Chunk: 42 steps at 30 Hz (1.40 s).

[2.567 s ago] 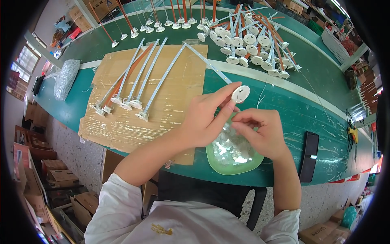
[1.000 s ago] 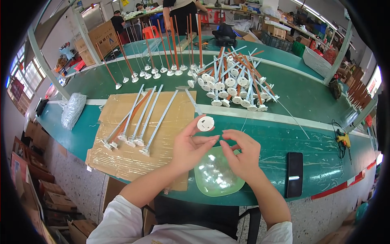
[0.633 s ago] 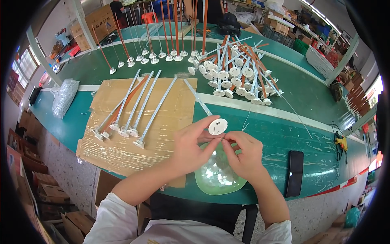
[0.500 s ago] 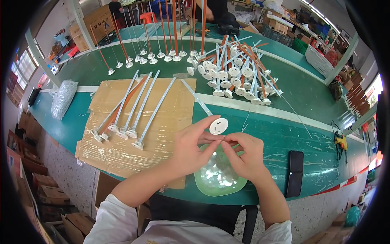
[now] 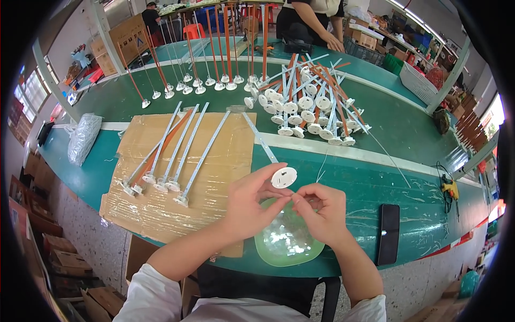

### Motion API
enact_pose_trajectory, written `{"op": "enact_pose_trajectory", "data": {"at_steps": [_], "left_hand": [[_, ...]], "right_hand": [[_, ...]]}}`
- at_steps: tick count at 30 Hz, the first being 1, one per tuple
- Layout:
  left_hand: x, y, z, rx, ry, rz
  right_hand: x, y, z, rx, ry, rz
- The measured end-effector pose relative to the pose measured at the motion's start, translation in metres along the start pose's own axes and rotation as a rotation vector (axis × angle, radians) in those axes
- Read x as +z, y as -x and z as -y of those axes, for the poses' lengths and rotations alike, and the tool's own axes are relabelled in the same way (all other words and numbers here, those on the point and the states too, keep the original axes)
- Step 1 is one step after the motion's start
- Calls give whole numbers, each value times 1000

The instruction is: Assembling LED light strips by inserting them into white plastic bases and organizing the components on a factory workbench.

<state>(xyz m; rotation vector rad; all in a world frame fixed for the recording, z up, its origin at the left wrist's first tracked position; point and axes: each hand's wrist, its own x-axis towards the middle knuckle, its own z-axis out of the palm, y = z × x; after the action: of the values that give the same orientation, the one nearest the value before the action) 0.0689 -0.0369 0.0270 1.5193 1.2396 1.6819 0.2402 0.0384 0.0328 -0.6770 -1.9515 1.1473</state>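
Green tabletop (image 5: 370,198) is bounded by a curved near edge; its far side is lined by a pale rail. Cardboard sheet (image 5: 234,155) is laid at left, near edge reached. Beyond the rail, strips with white ends are heaped in a pile (image 5: 307,102). Green bowl (image 5: 288,262) of shiny bits is set close to the near edge. Phone (image 5: 388,236) is placed farther right, same edge; some room is left between the two. Right hand's (image 5: 324,214) fingers are pinched together against the left fingertips; anything pinched cannot be made out. Pale dotted strip (image 5: 260,138) is angled from behind the disc toward the cardboard. White disc (image 5: 284,177) is gripped by the left hand's (image 5: 252,209) fingers, above the bowl's far side: round, flat, tilted, marked with small dark slots.
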Motion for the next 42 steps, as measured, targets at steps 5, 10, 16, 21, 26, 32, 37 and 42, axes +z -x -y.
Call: {"op": "enact_pose_trajectory", "data": {"at_steps": [5, 10, 16, 21, 26, 32, 37, 42], "left_hand": [[0, 0, 0, 4, -77, 10], [-2, -1, -5, 7, -106, 50], [-7, -3, -3, -37, -76, 70], [-7, -6, 7, 132, -30, -70], [-7, -2, 6, 221, -145, -59], [-4, -1, 3, 273, -340, -43], [-2, -6, 5, 233, -325, -55], [-2, -7, 7, 176, -332, -56]], "right_hand": [[-1, 0, 1, 244, -244, 140], [-5, -1, 2, 327, -387, 117], [-10, -5, 6, 408, -474, 176], [-15, -4, 14, -107, 243, 431], [0, 1, 8, -235, 421, 587], [-4, -1, -2, -181, 384, 646], [-3, -2, 4, -175, 412, 643], [-9, -5, 6, -183, 252, 649]]}}
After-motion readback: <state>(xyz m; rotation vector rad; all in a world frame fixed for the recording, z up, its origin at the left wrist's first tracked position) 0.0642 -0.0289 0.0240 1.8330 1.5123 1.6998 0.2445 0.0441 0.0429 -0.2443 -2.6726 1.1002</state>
